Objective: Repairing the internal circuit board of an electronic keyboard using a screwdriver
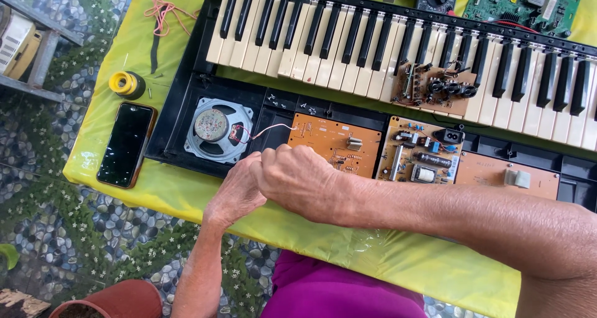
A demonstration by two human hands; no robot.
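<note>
Opened keyboard case, black, lying across the yellow-covered counter; both hands meet at its near edge, between the round speaker at their 10 o'clock and the orange circuit board at 1 o'clock. Left hand and right hand are curled and touching; whether they grip anything cannot be told. Phone and yellow spool lie at 9 to 10 o'clock, key bed at 12.

floor: pebble tiles with small white flowers | table: glossy yellow-green cloth | grey shelf frame top left | terracotta pot bottom left | light: bright daylight
</note>
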